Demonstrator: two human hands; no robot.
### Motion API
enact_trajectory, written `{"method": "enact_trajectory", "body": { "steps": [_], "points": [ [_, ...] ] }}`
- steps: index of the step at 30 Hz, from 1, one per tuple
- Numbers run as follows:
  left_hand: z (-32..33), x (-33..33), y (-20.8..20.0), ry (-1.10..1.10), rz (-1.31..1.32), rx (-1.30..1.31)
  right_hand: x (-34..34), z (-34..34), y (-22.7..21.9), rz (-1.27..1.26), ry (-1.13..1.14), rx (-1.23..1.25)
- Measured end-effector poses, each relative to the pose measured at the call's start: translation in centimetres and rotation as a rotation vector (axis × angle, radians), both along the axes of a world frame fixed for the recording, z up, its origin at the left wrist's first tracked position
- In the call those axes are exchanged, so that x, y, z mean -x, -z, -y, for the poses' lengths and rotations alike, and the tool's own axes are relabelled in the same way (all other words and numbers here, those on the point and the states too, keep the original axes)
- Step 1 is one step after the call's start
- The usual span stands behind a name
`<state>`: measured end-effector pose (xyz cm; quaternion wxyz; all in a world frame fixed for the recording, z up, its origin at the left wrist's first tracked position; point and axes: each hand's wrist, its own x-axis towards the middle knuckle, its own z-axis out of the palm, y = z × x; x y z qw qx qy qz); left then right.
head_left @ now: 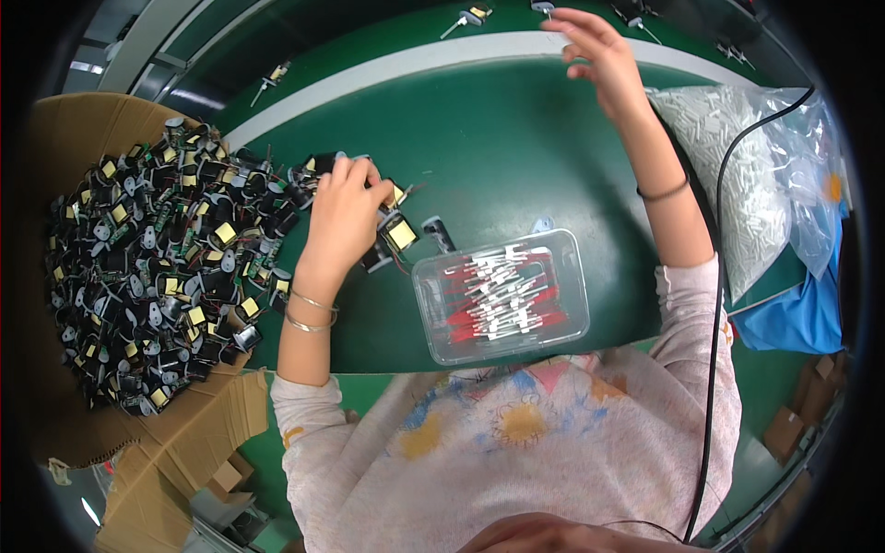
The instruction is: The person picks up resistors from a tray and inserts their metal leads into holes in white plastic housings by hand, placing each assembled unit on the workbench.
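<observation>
Under the left hand [343, 205], at the right edge of the heap, sit a few small black coil parts with yellow tape [402, 234] on the green worktop [498, 157]. Left grip: fingers curled down and closed around one of these parts; which one exactly is hidden by the fingers. Loose parts lie just right of and below the fingertips, touching or nearly touching the hand. Long axis of the nearest part is hard to tell, roughly squat and blocky. Left hand is by far the nearer one.

Right hand [599, 51] is raised far off at the top, near the pale strip on the worktop edge, fingers spread apart, holding nothing visible.

Left of the left hand: big pile of the same black parts [157, 258] spilling over flattened cardboard [83, 129]. Right of the loose parts, near the body: clear plastic tray [562, 318] with red-and-white short wires [502, 295] inside. Far right: clear bag of white pieces [737, 157], black cable [719, 276] running across it, blue cloth [802, 318] below.
</observation>
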<state>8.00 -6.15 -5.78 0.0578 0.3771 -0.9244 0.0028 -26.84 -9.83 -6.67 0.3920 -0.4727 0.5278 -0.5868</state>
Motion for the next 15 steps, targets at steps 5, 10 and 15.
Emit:
{"method": "enact_trajectory", "body": {
  "steps": [5, 10, 15],
  "points": [
    [0.5, 0.0, -0.4, 0.021, -0.132, -0.001, -8.3, -10.6, -3.5, -0.582, -0.743, 0.271],
    [-0.7, 1.8, -3.0, -0.113, -0.452, -0.168, -11.9, -15.8, -0.9, -1.090, -0.720, 0.250],
    [-1.5, 2.0, -3.3, 0.035, -0.592, -0.074, -13.0, -16.1, 0.8, -1.252, -0.763, 0.310]
  ]
}}
